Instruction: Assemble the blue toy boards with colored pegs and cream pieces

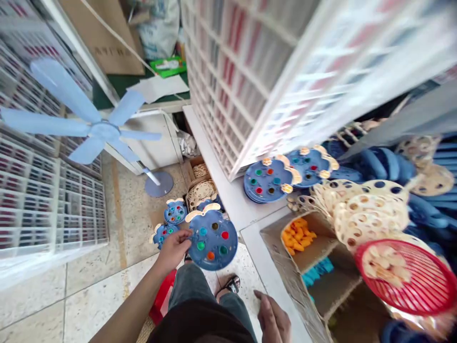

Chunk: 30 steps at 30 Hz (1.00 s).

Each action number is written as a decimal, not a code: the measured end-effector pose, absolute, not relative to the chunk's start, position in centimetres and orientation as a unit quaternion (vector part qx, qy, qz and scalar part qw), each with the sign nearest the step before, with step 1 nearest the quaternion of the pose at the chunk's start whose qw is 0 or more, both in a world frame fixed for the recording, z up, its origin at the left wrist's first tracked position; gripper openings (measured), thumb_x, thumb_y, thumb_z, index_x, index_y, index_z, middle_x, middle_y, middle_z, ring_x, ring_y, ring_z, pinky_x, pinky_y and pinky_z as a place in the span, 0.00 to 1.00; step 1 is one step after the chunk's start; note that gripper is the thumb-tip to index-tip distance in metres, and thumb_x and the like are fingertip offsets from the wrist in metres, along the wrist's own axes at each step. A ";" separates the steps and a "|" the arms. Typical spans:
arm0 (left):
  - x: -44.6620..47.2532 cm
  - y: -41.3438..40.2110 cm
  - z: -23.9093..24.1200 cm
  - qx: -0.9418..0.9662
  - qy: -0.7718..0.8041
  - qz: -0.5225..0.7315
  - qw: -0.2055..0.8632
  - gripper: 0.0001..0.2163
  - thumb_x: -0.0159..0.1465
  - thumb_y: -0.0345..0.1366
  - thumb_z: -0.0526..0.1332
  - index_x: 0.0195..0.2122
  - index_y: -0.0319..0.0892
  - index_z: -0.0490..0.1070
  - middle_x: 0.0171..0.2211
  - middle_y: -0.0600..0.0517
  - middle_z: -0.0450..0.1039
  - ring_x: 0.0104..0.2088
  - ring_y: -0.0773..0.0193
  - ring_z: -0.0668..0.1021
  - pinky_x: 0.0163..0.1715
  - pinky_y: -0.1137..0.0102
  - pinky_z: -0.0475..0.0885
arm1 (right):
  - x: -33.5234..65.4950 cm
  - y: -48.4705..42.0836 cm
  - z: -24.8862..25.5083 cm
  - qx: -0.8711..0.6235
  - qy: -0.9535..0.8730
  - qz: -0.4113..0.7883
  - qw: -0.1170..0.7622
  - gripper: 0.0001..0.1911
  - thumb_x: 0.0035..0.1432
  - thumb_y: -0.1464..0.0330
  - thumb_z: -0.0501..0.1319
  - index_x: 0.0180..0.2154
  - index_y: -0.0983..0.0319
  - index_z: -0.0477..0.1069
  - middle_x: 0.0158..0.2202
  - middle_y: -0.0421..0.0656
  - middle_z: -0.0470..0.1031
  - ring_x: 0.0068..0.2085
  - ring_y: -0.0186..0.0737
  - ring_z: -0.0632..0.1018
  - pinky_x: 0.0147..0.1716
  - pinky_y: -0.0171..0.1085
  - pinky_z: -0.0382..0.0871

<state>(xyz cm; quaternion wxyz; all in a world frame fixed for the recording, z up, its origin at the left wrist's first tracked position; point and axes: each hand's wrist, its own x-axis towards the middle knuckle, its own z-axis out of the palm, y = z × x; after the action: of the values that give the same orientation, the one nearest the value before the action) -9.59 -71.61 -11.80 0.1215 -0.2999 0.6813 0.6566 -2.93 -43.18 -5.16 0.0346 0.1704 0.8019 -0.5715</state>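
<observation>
My left hand (173, 248) grips the left edge of a blue round toy plate (213, 237) with cream ears and coloured buttons, held out over the floor above my knees. My right hand (273, 318) hangs low by my right thigh, fingers loosely apart, holding nothing, close to the white table edge (250, 238). Two similar blue plates (170, 220) lie on the floor beyond the held one. A stack of finished blue plates (268, 181) sits on the table, with a second stack (310, 164) beside it.
A blue fan (93, 129) stands on the floor at left. Cardboard boxes (200, 188) of cream rings sit by the table. A box with orange pieces (297, 236), cream perforated discs (367, 209) and a red basket (410, 276) crowd the right. White drawer racks (264, 71) tower over the table.
</observation>
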 end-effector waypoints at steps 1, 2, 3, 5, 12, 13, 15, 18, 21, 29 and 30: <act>-9.4 -69.7 -9.3 -0.270 0.690 0.660 0.125 0.07 0.49 0.32 0.60 0.29 0.39 0.75 0.22 0.55 0.71 0.23 0.66 0.72 0.23 0.73 0.65 | -2.7 -41.5 -4.9 0.179 0.787 -0.590 0.028 0.24 0.59 0.49 0.61 0.32 0.63 0.82 0.12 0.35 0.60 0.14 0.32 0.62 0.14 0.33 0.57; -9.2 -67.5 -6.9 -0.237 0.700 0.661 0.132 0.09 0.48 0.32 0.59 0.29 0.40 0.76 0.22 0.56 0.71 0.23 0.66 0.72 0.23 0.73 0.65 | -2.4 -39.8 -4.5 0.185 0.771 -0.609 0.017 0.27 0.58 0.47 0.60 0.33 0.64 0.82 0.12 0.34 0.59 0.15 0.32 0.61 0.15 0.33 0.56; -9.1 -65.1 -4.7 -0.202 0.712 0.658 0.141 0.09 0.48 0.32 0.59 0.29 0.40 0.76 0.22 0.56 0.72 0.23 0.66 0.71 0.23 0.73 0.64 | -2.1 -37.9 -4.0 0.191 0.757 -0.625 -0.002 0.29 0.57 0.45 0.60 0.33 0.65 0.82 0.12 0.34 0.58 0.15 0.31 0.60 0.16 0.33 0.55; -8.7 -59.9 -0.9 -0.125 0.738 0.643 0.159 0.09 0.49 0.32 0.58 0.29 0.41 0.77 0.23 0.54 0.73 0.24 0.65 0.72 0.25 0.72 0.65 | -1.3 -33.9 -2.7 0.196 0.732 -0.650 -0.055 0.28 0.56 0.45 0.61 0.33 0.65 0.83 0.12 0.33 0.57 0.15 0.31 0.60 0.17 0.33 0.55; -7.1 -44.8 5.7 0.062 0.794 0.568 0.206 0.08 0.56 0.38 0.61 0.33 0.43 0.78 0.26 0.52 0.74 0.28 0.62 0.73 0.28 0.72 0.66 | 3.5 -22.1 0.3 0.213 0.668 -0.689 -0.184 0.24 0.58 0.48 0.60 0.29 0.61 0.81 0.19 0.42 0.73 0.22 0.37 0.70 0.20 0.33 0.62; -7.0 -43.4 6.1 0.081 0.793 0.564 0.217 0.08 0.57 0.39 0.61 0.33 0.43 0.78 0.26 0.52 0.74 0.28 0.62 0.73 0.28 0.72 0.66 | 4.2 -21.2 0.2 0.223 0.650 -0.700 -0.193 0.23 0.57 0.48 0.61 0.30 0.61 0.81 0.20 0.43 0.75 0.23 0.38 0.72 0.21 0.34 0.64; -7.0 -41.1 6.9 0.120 0.787 0.556 0.238 0.09 0.57 0.40 0.62 0.34 0.44 0.79 0.27 0.51 0.74 0.29 0.61 0.72 0.28 0.72 0.66 | 5.6 -20.1 0.1 0.250 0.593 -0.735 -0.215 0.20 0.56 0.50 0.63 0.32 0.60 0.81 0.27 0.45 0.81 0.28 0.43 0.78 0.26 0.36 0.70; -7.6 -38.3 7.7 0.179 0.767 0.546 0.285 0.11 0.57 0.43 0.63 0.36 0.43 0.78 0.26 0.51 0.71 0.28 0.63 0.70 0.26 0.72 0.64 | 7.0 -19.7 -0.2 0.283 0.477 -0.800 -0.229 0.16 0.53 0.54 0.66 0.39 0.57 0.81 0.34 0.45 0.83 0.35 0.49 0.82 0.31 0.39 0.75; -8.8 -36.2 7.9 0.240 0.726 0.545 0.345 0.12 0.59 0.44 0.62 0.35 0.41 0.77 0.25 0.53 0.67 0.27 0.65 0.67 0.26 0.72 0.61 | 7.7 -19.7 -0.1 0.303 0.413 -0.821 -0.253 0.16 0.51 0.57 0.66 0.40 0.58 0.81 0.31 0.44 0.83 0.30 0.48 0.81 0.25 0.37 0.73; -12.9 -33.9 7.4 0.309 0.624 0.562 0.447 0.15 0.59 0.48 0.65 0.37 0.40 0.75 0.26 0.53 0.67 0.28 0.66 0.67 0.27 0.73 0.62 | 8.0 -20.8 1.0 0.412 0.450 -0.688 -0.393 0.17 0.45 0.68 0.65 0.40 0.58 0.81 0.32 0.42 0.84 0.33 0.50 0.82 0.28 0.39 0.76; -13.4 -33.9 7.4 0.314 0.613 0.563 0.458 0.16 0.59 0.49 0.65 0.38 0.40 0.75 0.26 0.52 0.68 0.28 0.66 0.68 0.28 0.73 0.62 | 7.9 -21.0 1.3 0.414 0.453 -0.682 -0.398 0.17 0.44 0.69 0.65 0.40 0.58 0.81 0.31 0.41 0.84 0.30 0.48 0.81 0.27 0.38 0.75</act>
<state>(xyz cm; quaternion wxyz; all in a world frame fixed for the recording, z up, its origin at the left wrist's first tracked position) -13.36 -33.94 7.40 0.4576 0.3138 0.6127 0.5628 7.86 -21.03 1.33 -0.3980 0.4144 0.4532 -0.6815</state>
